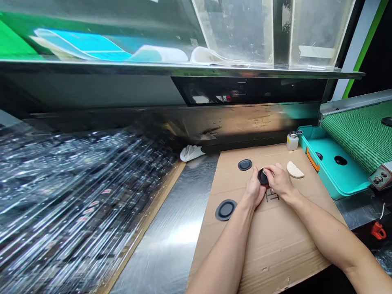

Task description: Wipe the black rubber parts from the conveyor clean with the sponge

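Over a cardboard sheet (226, 245), my left hand (255, 188) is closed around a small round black part (262, 177). The fingers of my right hand (279, 179) are pinched together at the top of that part, touching it; whether they hold something small as well cannot be made out. Beyond my left hand lies a black disc (245, 165) with a raised ring. A larger black ringed disc (226, 210) rests to the left of my left forearm. Just past my right hand sits a cream half-round pad (295, 170).
At the right, a teal tray (343, 181) holds black round pieces beside a green mesh conveyor (361, 130). A small white bottle (292, 141) stands at the cardboard's back edge. A crumpled white cloth (191, 153) lies on the metal surface. Shiny clear plastic (76, 204) spreads across the left.
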The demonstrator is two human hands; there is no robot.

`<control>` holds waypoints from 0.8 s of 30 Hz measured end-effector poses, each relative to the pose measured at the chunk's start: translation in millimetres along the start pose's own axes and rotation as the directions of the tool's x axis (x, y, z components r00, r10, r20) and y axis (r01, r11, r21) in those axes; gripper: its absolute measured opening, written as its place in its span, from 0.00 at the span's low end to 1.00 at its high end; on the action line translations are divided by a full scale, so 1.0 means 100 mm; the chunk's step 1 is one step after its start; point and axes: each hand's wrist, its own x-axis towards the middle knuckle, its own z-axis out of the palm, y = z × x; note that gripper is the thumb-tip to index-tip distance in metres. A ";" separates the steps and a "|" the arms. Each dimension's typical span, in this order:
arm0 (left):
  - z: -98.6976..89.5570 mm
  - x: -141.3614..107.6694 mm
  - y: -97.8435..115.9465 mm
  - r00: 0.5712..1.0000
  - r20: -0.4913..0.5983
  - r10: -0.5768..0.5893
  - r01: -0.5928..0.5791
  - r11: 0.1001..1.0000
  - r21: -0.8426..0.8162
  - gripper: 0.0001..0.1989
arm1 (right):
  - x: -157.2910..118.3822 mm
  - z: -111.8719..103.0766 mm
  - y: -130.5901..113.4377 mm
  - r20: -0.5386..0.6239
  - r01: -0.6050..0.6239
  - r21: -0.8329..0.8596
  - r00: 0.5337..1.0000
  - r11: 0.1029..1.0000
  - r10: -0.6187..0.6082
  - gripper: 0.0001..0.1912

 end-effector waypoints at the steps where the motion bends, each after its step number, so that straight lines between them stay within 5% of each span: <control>1: 0.00 0.00 -0.01 1.000 0.006 -0.001 0.002 0.999 -0.043 0.23 | -0.03 0.03 -0.01 -0.002 -0.011 -0.041 1.000 0.999 0.011 0.10; 4: -0.02 0.00 0.01 0.998 0.032 -0.045 0.048 0.993 -0.106 0.23 | -0.10 0.09 -0.02 0.049 0.032 -0.125 0.998 0.992 -0.026 0.09; 8: -0.06 -0.02 0.07 0.993 0.047 -0.111 0.116 0.985 -0.129 0.22 | -0.10 0.09 -0.02 0.211 0.266 -0.076 0.946 0.961 -0.245 0.07; 13: -0.01 -0.02 0.01 0.994 0.067 -0.090 0.102 0.974 -0.200 0.21 | -0.03 0.12 -0.04 0.037 0.105 -0.158 0.994 0.982 -0.100 0.11; 17: 0.01 -0.03 -0.02 0.991 0.094 -0.093 0.110 0.975 -0.195 0.21 | -0.07 0.16 -0.10 0.085 0.223 -0.099 0.973 0.970 -0.215 0.10; 24: 0.00 -0.05 0.00 0.991 0.093 -0.100 0.119 0.968 -0.220 0.21 | -0.01 0.10 -0.07 0.057 0.225 -0.214 0.974 0.950 -0.218 0.13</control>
